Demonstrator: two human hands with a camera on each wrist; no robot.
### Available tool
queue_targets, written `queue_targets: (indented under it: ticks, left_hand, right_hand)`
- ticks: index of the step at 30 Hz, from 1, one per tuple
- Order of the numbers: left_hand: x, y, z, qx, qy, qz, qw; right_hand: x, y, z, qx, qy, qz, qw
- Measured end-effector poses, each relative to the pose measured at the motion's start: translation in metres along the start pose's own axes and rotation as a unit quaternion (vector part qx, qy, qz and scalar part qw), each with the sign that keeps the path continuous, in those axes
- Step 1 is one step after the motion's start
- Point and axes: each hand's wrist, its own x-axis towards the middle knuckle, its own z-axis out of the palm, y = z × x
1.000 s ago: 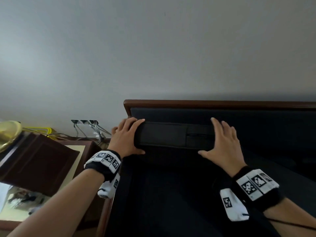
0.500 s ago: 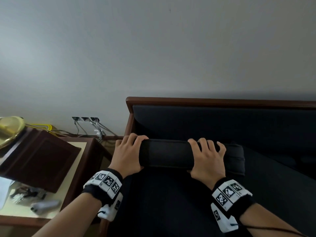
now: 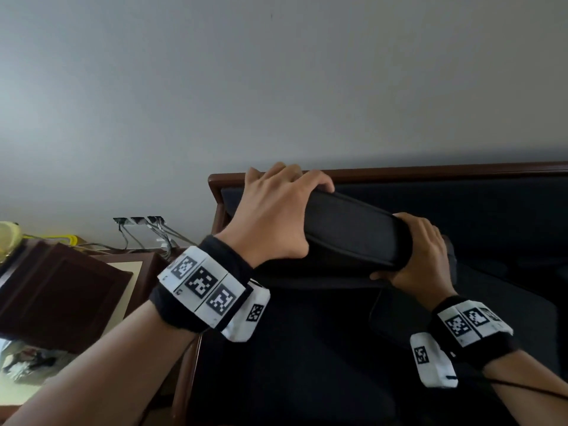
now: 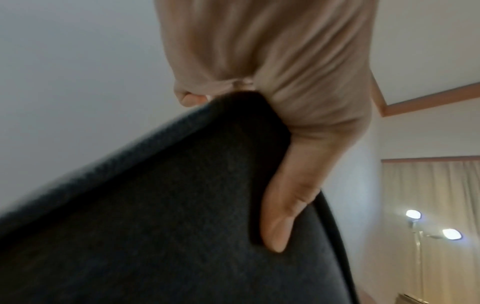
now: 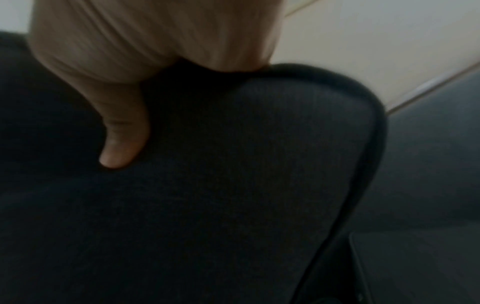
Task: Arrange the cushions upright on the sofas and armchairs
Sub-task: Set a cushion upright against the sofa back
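Note:
A dark, flat cushion (image 3: pixel 347 232) is lifted off the seat of the dark sofa (image 3: pixel 461 204) and tilted, its left end higher. My left hand (image 3: pixel 276 216) grips the raised left end, fingers curled over the top edge. My right hand (image 3: pixel 421 253) grips the lower right end. In the left wrist view the thumb (image 4: pixel 285 205) presses the cushion's face (image 4: pixel 155 216) while the fingers wrap behind. The right wrist view shows the thumb (image 5: pixel 122 131) on the cushion (image 5: pixel 233 185) near its piped corner. A second dark cushion (image 3: pixel 399 318) lies flat on the seat below.
The sofa has a wooden frame rail (image 3: pixel 430 172) against a grey wall. To the left stands a wooden side table (image 3: pixel 129 269) with a dark box (image 3: pixel 55 290), small items and cables (image 3: pixel 147 232) at a wall socket.
The cushion has come up from lying on the seat: my left hand rose with its left end toward the backrest top, and my right hand shifted to the right end.

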Motion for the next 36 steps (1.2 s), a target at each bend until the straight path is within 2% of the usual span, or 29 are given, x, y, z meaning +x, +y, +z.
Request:
queue_targets:
  ticks: [2,5,7,11,15,18,20,22,24,27,29,32,33,34,36]
  left_hand:
    - [0.007,0.015,0.013,-0.014,-0.026,0.004,1.0]
    - [0.014,0.03,0.05,-0.023,-0.083,-0.012,0.996]
    - [0.016,0.038,0.079,-0.033,-0.103,-0.012,0.994]
    - [0.024,0.06,0.122,-0.059,-0.121,0.031,0.99]
    - [0.018,0.042,0.146,-0.115,-0.17,0.004,0.979]
    - [-0.008,-0.014,0.164,-0.061,-0.226,-0.086,0.968]
    - [-0.032,-0.058,0.174,-0.046,-0.263,-0.173,0.948]
    - [-0.057,-0.098,0.184,-0.063,-0.273,-0.239,0.93]
    - [-0.072,-0.123,0.191,-0.092,-0.255,-0.303,0.914]
    - [-0.086,-0.144,0.202,-0.143,-0.211,-0.406,0.877]
    - [-0.094,-0.15,0.211,-0.171,-0.195,-0.439,0.86]
    - [-0.107,-0.148,0.223,-0.203,-0.149,-0.462,0.851]
    - [-0.112,-0.147,0.227,-0.222,-0.131,-0.479,0.839]
    - [-0.116,-0.145,0.229,-0.245,-0.112,-0.5,0.823]
    - [-0.121,-0.144,0.235,-0.302,-0.077,-0.56,0.768]
  right_hand:
    - [-0.001,0.011,0.013,0.009,-0.044,0.065,0.997]
    - [-0.005,0.018,0.043,0.032,-0.141,0.181,0.973]
    - [-0.012,0.021,0.058,0.059,-0.182,0.217,0.957]
    - [-0.025,0.029,0.046,0.113,-0.137,0.199,0.964]
    - [-0.028,0.021,0.015,0.104,-0.109,0.183,0.971]
    - [-0.029,0.023,-0.002,0.077,-0.07,0.19,0.976]
    - [-0.027,0.026,-0.004,0.04,-0.092,0.215,0.971]
    - [-0.028,0.026,0.006,0.018,-0.121,0.256,0.959]
    - [-0.032,0.024,0.018,-0.006,-0.093,0.305,0.948]
    - [-0.043,0.021,0.029,-0.048,-0.015,0.33,0.942]
    - [-0.049,0.019,0.031,-0.046,0.004,0.357,0.933]
    - [-0.054,0.018,0.033,-0.027,0.029,0.433,0.901]
    - [-0.053,0.017,0.034,-0.025,0.036,0.451,0.891]
    - [-0.052,0.016,0.033,-0.022,0.04,0.468,0.883]
    - [-0.05,0.015,0.032,-0.013,0.039,0.501,0.864]
